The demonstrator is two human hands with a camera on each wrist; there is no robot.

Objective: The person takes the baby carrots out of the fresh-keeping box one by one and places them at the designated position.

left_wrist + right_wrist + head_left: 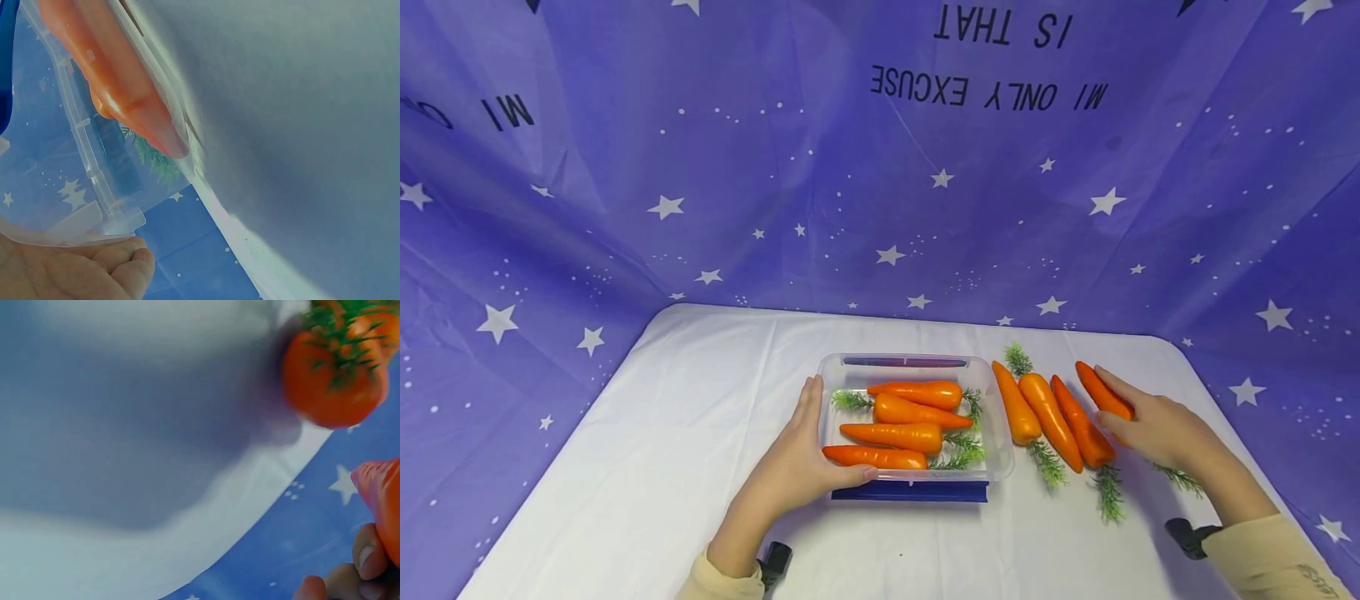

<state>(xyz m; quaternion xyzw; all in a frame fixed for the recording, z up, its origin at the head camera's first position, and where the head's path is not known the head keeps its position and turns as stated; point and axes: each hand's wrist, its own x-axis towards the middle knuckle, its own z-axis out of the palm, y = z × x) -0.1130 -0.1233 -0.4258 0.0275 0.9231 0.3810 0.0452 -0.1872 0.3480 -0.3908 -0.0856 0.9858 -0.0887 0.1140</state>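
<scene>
Beige sleeves [1270,554], mine; my left hand [796,462] grips the clear plastic container [997,421]; my right hand [1165,427] pinches the rightmost carrot [1103,392], right of it, tip pointing away-left.

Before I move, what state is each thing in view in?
Clear container: upright, open at the top.
Blue latch: unfastened, below the near rim.
Boxed carrots: four, lying on their sides.
Loose carrots: three, side by side on the white cloth.
White cloth: spread, lightly creased.
Left hand: holding the container's near left corner.
Held carrot: in the right hand; lifted or resting, unclear.
Right hand: gripping that carrot.
Starry backdrop: hanging, wrinkled.
</scene>
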